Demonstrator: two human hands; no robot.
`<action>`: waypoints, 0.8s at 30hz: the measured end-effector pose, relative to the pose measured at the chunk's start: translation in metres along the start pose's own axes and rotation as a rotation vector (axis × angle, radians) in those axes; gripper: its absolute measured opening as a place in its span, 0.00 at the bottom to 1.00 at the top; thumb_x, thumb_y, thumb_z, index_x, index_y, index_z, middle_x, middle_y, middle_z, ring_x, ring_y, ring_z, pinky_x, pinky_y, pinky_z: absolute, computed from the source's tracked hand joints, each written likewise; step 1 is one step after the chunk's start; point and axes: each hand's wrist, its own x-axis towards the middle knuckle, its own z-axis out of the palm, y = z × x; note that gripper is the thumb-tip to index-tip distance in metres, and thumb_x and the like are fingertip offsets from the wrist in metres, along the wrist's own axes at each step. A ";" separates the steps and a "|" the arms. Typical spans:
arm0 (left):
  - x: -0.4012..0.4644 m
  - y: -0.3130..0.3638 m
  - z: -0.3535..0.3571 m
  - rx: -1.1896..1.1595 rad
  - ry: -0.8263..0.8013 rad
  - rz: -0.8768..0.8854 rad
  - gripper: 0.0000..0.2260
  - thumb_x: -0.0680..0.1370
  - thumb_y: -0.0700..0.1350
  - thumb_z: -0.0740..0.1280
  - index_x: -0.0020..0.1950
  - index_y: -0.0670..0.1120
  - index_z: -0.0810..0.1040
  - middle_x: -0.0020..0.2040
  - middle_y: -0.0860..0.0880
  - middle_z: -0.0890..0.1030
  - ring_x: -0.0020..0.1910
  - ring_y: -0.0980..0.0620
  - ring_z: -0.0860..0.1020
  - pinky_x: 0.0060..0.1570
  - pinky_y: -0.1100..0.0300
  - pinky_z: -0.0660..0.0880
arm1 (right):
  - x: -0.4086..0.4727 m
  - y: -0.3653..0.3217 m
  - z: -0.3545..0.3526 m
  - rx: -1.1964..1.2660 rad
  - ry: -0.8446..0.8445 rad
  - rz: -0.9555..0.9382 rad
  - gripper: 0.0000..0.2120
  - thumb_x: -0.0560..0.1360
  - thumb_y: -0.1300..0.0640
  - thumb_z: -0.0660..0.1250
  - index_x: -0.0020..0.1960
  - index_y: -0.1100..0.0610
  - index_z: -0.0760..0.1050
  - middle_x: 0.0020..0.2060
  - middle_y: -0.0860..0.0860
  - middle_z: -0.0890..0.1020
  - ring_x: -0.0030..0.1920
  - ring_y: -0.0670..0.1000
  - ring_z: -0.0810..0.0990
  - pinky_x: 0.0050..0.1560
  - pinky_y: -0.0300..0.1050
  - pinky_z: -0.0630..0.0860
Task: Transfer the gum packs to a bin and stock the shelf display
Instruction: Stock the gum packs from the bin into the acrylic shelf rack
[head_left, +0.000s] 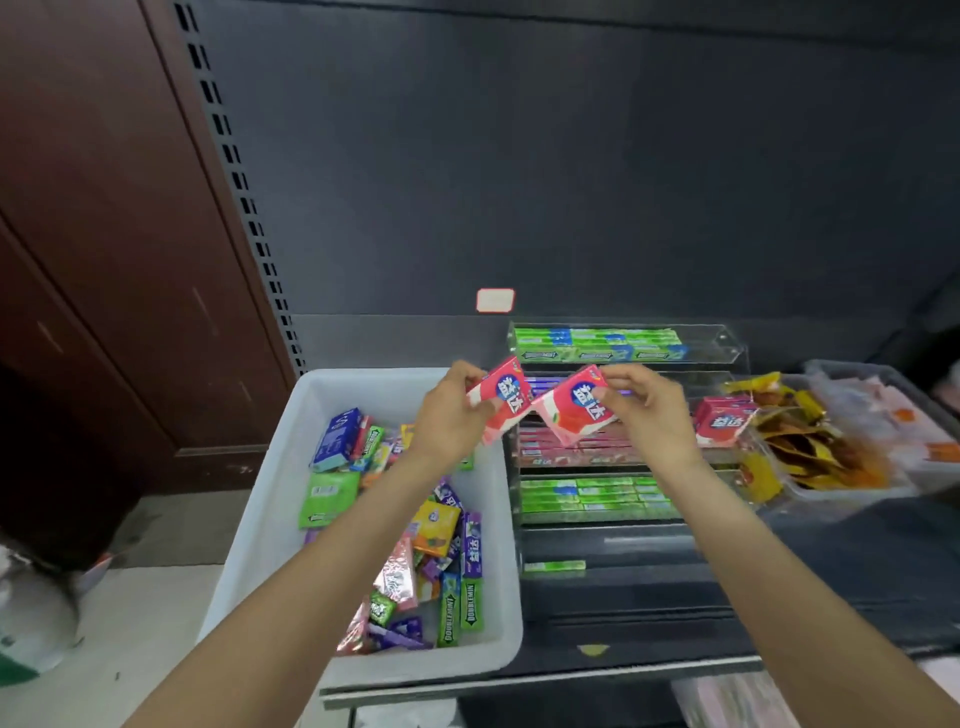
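two pink packs up, display just behind

landmark: the clear tiered display (623, 415). left of it, touching its side, white bin (291, 499) with loose mixed gum packs (431, 525), green, purple, yellow, blue.
left hand (449, 415) above the bin's far right corner, fingers curled round a pink pack (501, 397): glossy pink box, blue round logo, long axis tilted up and right.
right hand (644, 410) in front of the display's middle tiers, fingertips pinching a second pink pack (576, 402), same print, tilted. inner corners of the two look close or touching.
pink tier lies just beyond and below both packs; right hand nearer, likely places first.
right of display: another pink pack (724, 418), tray of orange sachets (810, 447).
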 end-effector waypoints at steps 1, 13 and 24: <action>0.001 0.006 0.012 -0.054 0.004 0.002 0.09 0.76 0.39 0.68 0.51 0.46 0.69 0.53 0.47 0.78 0.49 0.50 0.77 0.46 0.59 0.74 | 0.002 0.003 -0.016 -0.010 -0.001 -0.008 0.08 0.74 0.66 0.67 0.50 0.55 0.78 0.44 0.52 0.81 0.42 0.48 0.81 0.40 0.43 0.79; 0.000 0.089 0.161 -0.299 0.027 0.000 0.14 0.75 0.34 0.66 0.56 0.49 0.74 0.49 0.53 0.77 0.45 0.56 0.75 0.39 0.67 0.74 | 0.055 0.062 -0.182 -0.395 -0.117 -0.238 0.09 0.73 0.66 0.69 0.52 0.59 0.80 0.42 0.49 0.82 0.41 0.38 0.79 0.40 0.25 0.71; -0.003 0.106 0.191 -0.180 0.128 -0.069 0.09 0.74 0.39 0.70 0.45 0.52 0.73 0.43 0.47 0.83 0.46 0.49 0.81 0.46 0.54 0.78 | 0.074 0.082 -0.194 -0.795 -0.244 -0.423 0.13 0.75 0.60 0.67 0.59 0.54 0.78 0.54 0.51 0.79 0.56 0.50 0.75 0.53 0.41 0.73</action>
